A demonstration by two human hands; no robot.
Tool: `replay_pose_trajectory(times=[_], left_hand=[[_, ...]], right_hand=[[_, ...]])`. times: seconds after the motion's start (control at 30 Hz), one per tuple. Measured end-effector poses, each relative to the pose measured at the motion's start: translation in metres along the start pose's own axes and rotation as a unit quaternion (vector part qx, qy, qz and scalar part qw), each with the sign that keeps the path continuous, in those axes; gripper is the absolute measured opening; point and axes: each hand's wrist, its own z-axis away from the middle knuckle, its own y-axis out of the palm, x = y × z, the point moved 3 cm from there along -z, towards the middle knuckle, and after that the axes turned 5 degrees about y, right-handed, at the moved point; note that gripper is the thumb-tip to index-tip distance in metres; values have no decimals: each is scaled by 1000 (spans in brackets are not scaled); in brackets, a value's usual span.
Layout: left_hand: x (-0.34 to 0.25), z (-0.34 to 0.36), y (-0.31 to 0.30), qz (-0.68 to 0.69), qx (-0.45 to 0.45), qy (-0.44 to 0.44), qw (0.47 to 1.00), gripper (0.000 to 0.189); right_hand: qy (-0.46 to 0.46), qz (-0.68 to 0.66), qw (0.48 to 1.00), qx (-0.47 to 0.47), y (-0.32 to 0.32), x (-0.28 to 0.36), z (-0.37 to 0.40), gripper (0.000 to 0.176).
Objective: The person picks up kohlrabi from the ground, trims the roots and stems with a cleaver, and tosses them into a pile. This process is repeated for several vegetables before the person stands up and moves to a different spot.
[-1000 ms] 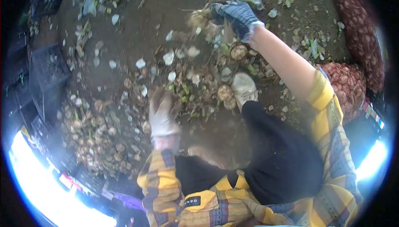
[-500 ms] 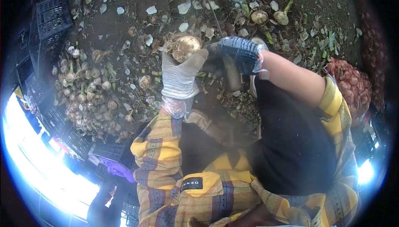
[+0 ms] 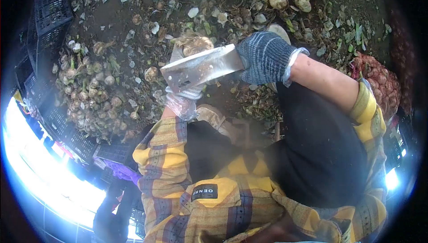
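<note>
A garlic bulb (image 3: 195,44) with ragged pale skin and roots is gripped in my left hand (image 3: 191,93), which wears a whitish knit glove. Across that hand lies the broad blade of a cleaver (image 3: 203,68), right below the bulb and hiding most of my left fingers. My right hand (image 3: 266,58), in a dark grey knit glove, is wrapped around the cleaver's handle end. Clear plastic shows at both glove cuffs. Two more bulbs, one round (image 3: 278,2) and one with a green stem (image 3: 303,4), rest on the ground beyond my right hand.
To the left lies a heap of garlic bulbs (image 3: 91,91), with black plastic crates (image 3: 52,11) behind it. A red net bag (image 3: 376,82) of bulbs stands at the right. Peelings and stalks litter the soil, and a purple cloth (image 3: 122,171) hangs at the lower left.
The cleaver has swung up from a blurred, low position, and its flat blade now spans my left hand. My left hand and the bulb have shifted slightly left.
</note>
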Motion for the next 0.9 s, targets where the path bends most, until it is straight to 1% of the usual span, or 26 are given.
replay_pose_trajectory(times=[0.13, 0.3, 0.33, 0.4, 0.47, 0.5, 0.53, 0.57, 0.63, 0.67, 0.7, 0.73, 0.77, 0.8, 0.87, 0.9], left_hand=[[-1, 7, 1, 49, -10, -22, 999, 44], [1, 11, 2, 62, -9, -32, 998, 38], [2, 11, 3, 56, -6, -31, 998, 37], [7, 11, 2, 26, 8, -19, 999, 36], [13, 11, 2, -49, 33, 6, 998, 34], [16, 10, 3, -53, 44, 4, 998, 33], [15, 7, 6, -33, 58, -10, 998, 33], [9, 12, 7, 323, -24, -125, 938, 37], [12, 10, 11, 372, -64, -146, 914, 41], [8, 10, 11, 304, -73, -139, 940, 44], [5, 10, 12, 232, -83, -135, 960, 46], [-12, 4, 12, 61, -84, -103, 989, 49], [-32, 0, 13, -112, -81, -69, 988, 51], [-50, 3, 13, -74, -71, -123, 987, 51], [-48, -4, 13, -53, -109, -50, 991, 50], [-46, -4, 12, 44, -134, -61, 988, 51]], right_hand=[[-22, 4, 1000, -19, 2, 2, 3, 39], [-30, -7, 1000, -2, 2, 3, 0, 38], [-35, -5, 999, -4, 3, 2, -1, 38], [-18, 9, 999, 29, 2, -3, -5, 41], [-7, 12, 998, 55, 3, -8, -9, 43], [-2, 6, 998, 65, 4, -10, -10, 43], [3, -1, 997, 74, 5, -13, -11, 43], [-21, 16, 998, 48, 7, -21, -13, 45], [-28, 15, 999, 37, 8, -26, -14, 45], [-29, 11, 999, 33, 10, -27, -12, 44], [-26, 27, 998, 47, 29, -46, -18, 44], [-24, 46, 997, 60, 56, -78, -31, 43], [76, -23, 994, 74, 37, -77, -27, 42], [175, -90, 978, 73, 18, -76, -22, 42], [173, -30, 984, 31, -3, -71, -7, 43], [200, -120, 971, 44, -4, -62, 1, 43]])
